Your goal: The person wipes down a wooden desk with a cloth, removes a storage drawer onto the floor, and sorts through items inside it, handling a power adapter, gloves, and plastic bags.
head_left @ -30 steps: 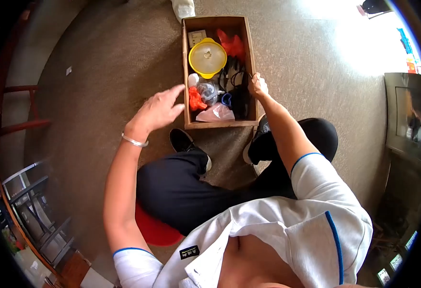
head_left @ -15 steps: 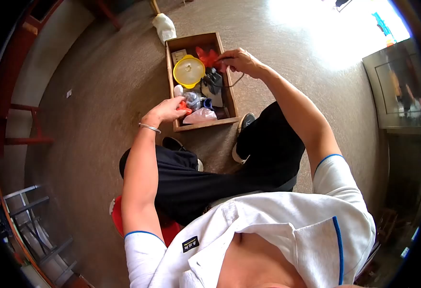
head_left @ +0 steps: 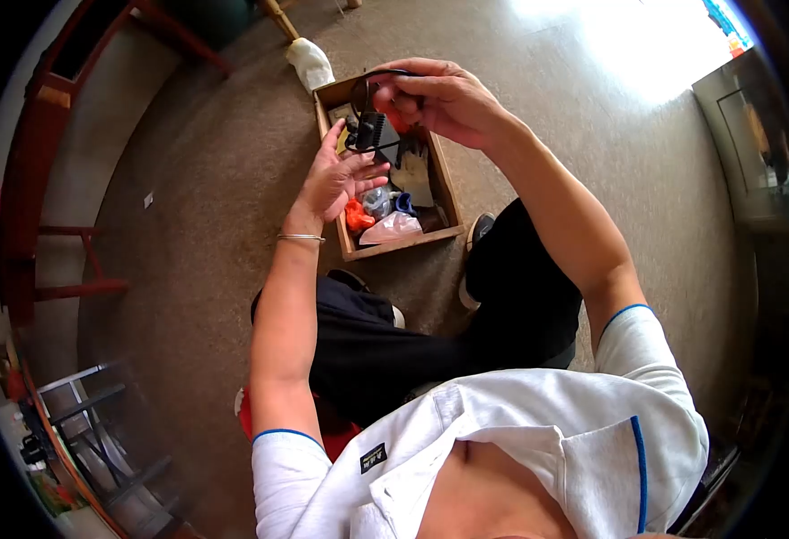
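A wooden drawer box (head_left: 455,218) stands on the floor in front of me. Above it, my right hand (head_left: 456,101) is closed round a thin black cable (head_left: 398,72), from which a black ribbed device (head_left: 372,131) hangs. My left hand (head_left: 333,183) is beside the device with its fingers spread, palm turned toward it; whether the fingertips touch it I cannot tell. Inside the box lie an orange-red plastic bag (head_left: 358,216), a pinkish clear bag (head_left: 391,229), a blue roll-like item (head_left: 404,204) and a grey bundle in clear plastic (head_left: 376,203). My hands mostly hide the yellow-rimmed container.
A stick with a white bag-wrapped end (head_left: 311,65) lies beyond the box. Red wooden furniture (head_left: 80,292) stands at left, a metal ladder-like frame (head_left: 89,409) at lower left, and a grey cabinet (head_left: 754,148) at right. My shoes (head_left: 476,232) are close to the box.
My right hand has lifted the cable and the black device up out of the box. My left hand has left the orange-red bag and come up beside the device, fingers spreading.
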Demonstrator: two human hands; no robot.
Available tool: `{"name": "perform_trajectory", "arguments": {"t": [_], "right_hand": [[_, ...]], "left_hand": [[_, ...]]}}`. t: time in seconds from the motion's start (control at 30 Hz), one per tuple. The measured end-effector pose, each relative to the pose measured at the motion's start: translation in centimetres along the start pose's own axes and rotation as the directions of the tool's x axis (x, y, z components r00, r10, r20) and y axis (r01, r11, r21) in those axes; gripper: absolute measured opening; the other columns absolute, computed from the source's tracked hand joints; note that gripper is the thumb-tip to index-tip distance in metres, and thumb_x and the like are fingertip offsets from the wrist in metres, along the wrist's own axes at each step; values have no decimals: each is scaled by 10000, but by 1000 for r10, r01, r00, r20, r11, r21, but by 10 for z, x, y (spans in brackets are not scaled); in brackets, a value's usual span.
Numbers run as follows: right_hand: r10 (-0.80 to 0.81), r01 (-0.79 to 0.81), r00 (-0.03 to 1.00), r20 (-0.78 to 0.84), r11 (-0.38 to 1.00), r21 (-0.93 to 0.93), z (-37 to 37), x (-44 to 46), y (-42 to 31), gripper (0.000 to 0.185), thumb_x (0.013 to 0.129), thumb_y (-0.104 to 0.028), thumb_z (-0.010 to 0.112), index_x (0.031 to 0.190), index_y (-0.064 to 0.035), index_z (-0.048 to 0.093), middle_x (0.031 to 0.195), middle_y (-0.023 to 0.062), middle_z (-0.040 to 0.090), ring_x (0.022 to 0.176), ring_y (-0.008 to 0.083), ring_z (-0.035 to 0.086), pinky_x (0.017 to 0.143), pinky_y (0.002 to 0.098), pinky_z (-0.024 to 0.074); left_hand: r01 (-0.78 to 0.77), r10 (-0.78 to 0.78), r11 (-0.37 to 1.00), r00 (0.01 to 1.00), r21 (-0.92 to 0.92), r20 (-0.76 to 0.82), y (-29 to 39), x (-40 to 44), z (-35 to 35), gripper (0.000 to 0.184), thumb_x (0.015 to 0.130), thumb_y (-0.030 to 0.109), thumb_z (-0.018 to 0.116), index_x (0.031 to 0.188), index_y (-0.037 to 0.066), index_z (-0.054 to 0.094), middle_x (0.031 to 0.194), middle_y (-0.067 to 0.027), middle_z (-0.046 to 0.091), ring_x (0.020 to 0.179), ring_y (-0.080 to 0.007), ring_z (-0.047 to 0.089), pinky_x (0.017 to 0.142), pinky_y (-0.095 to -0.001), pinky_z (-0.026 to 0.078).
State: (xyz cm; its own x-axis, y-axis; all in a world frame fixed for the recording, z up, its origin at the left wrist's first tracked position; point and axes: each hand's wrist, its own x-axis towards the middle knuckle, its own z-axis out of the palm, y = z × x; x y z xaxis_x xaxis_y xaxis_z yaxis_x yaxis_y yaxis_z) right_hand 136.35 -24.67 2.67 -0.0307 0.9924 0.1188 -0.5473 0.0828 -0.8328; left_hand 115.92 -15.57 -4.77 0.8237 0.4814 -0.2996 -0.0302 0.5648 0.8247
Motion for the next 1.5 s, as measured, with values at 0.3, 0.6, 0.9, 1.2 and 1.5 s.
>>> {"name": "perform_trajectory", "arguments": {"t": [0.3, 0.6, 0.9, 1.2, 1.5], "right_hand": [[96, -61, 986, 136, 968, -242, 19, -4, 8, 237, 872, 9, 532, 1084, 17, 639, 969, 86, 663, 861, 134, 616, 777, 239, 491], [-18, 558, 814, 581, 306, -772, 62, -36, 36, 350, 745, -35, 662, 1092, -32, 614, 1280, 143, 466, 1153, 301, 489, 929, 429, 422], [294, -318, 948, -124, 848, -423, 27, -24, 33, 423, 771, -225, 719, 1092, -19, 538, 1103, 111, 549, 1028, 197, 537, 876, 390, 455], [214, -179, 955, -207, 968, 176, 37, -19, 54, 828, 750, -70, 761, 1331, -71, 172, 1145, 126, 540, 1096, 231, 512, 901, 487, 435], [125, -94, 979, -163, 979, 183, 43, -23, 47, 753, 756, 26, 711, 1345, -116, 264, 1116, 115, 568, 1015, 221, 581, 825, 395, 531]], "left_hand": [[15, 73, 871, 984, -491, 160, 17, 5, 11, 310, 938, 240, 474, 1192, 64, 479, 1103, -116, 611, 1072, -360, 567, 920, -521, 464], [-526, 515, 850, 818, 28, -256, 21, -4, 13, 529, 751, -52, 709, 1163, 78, 404, 1139, -104, 539, 981, -210, 592, 849, -339, 537], [-752, 837, 499, 547, 430, -15, 24, -30, 16, 633, 661, -62, 779, 1166, 86, 425, 1263, -101, 502, 1090, -170, 540, 922, -299, 490], [-705, 759, 520, 641, 483, 118, 10, -36, 36, 569, 687, -69, 752, 1148, 57, 442, 1282, -172, 501, 1110, -224, 553, 918, -332, 491], [-684, 763, 476, 634, 553, 127, 6, -36, 32, 505, 697, -33, 762, 1103, 54, 474, 1272, -177, 518, 1098, -225, 564, 912, -333, 491]]}}
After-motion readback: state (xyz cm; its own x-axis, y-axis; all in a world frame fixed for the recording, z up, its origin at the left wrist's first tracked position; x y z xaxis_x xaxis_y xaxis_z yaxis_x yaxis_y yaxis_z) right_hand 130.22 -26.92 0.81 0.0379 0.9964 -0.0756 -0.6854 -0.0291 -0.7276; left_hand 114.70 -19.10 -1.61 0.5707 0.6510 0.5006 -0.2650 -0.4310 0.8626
